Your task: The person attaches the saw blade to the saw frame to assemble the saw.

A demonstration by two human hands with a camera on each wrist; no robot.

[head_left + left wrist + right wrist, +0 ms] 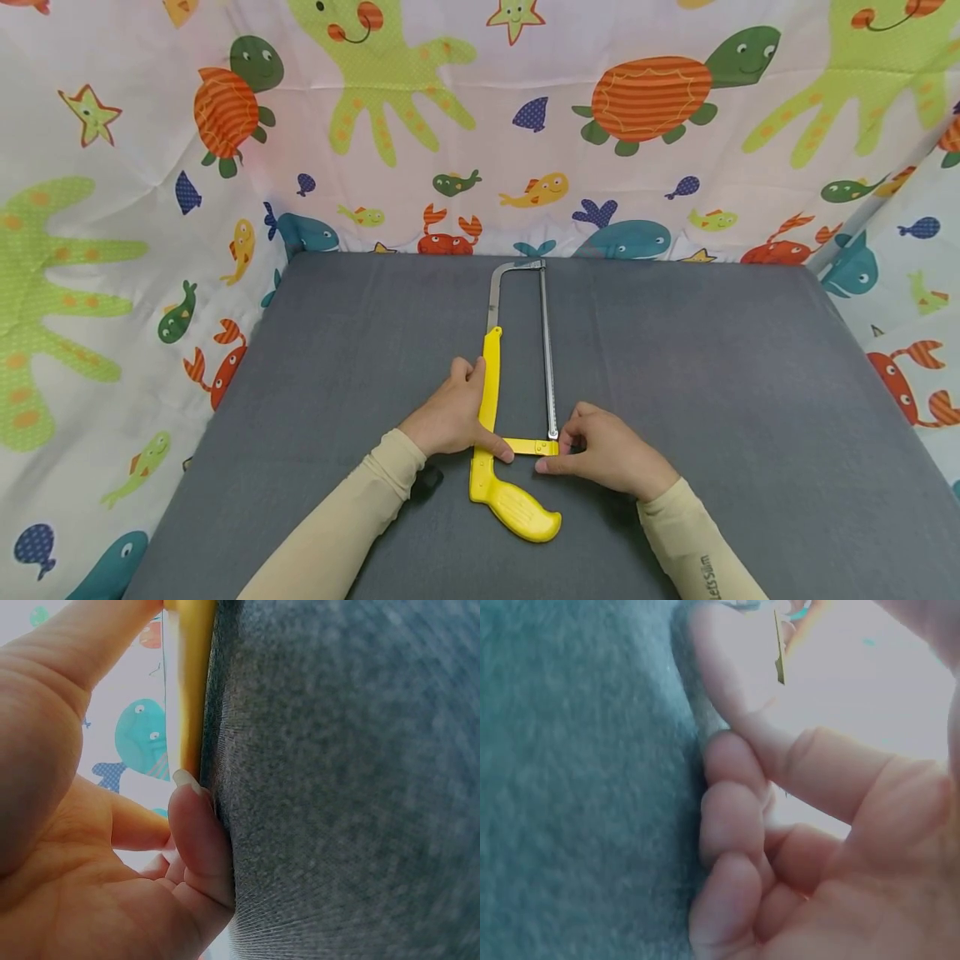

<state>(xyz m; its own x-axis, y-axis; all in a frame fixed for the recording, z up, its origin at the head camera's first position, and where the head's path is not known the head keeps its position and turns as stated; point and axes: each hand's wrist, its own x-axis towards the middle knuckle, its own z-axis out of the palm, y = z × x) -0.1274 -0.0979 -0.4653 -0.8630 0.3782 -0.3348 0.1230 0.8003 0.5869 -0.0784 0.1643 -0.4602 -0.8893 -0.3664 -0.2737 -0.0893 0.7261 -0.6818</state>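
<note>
A hacksaw (491, 392) with a yellow frame and handle lies flat on the grey table, its metal bow away from me. Its thin blade (548, 358) runs along the right side to a yellow cross arm. My left hand (450, 412) grips the yellow frame above the handle, thumb across it near the cross arm; in the left wrist view a fingertip meets the yellow edge (193, 697). At the cross arm's right end, my right hand (611, 450) pinches the corner by the blade's near end. In the right wrist view its other fingers (731, 825) curl against the table.
The grey cloth-covered table (712, 375) extends to both sides. A patterned curtain (465, 100) with sea animals stands along its back and sides. A small dark object (427, 483) shows beneath my left wrist.
</note>
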